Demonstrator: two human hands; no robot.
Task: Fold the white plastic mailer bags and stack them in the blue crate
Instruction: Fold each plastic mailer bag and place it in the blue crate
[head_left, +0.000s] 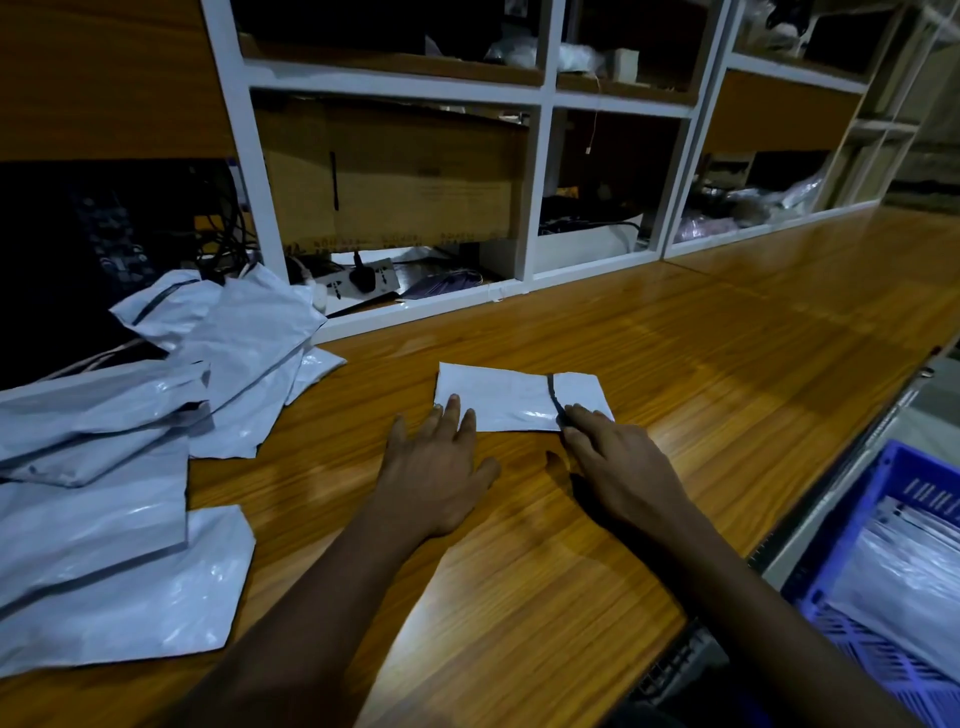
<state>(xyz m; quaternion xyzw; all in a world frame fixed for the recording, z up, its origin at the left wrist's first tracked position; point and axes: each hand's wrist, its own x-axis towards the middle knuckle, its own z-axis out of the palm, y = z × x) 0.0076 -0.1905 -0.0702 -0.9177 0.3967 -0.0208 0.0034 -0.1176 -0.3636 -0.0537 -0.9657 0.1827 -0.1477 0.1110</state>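
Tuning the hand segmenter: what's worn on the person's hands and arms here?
Nothing visible: left hand and right hand are gloveless, with no rings, watch or bands showing. Both forearms are unsleeved to the frame edge. Dim light may hide small items.

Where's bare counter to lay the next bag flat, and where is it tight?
Widest bare stretch: the wooden counter right of the folded mailer, between the shelf unit and the front edge by the blue crate. A narrower strip lies between the folded mailer and the loose mailer pile. The left end is crowded with that overlapping pile.

Packing stockroom: shelving (540, 176), mailer bags (104, 519), crate (872, 660).
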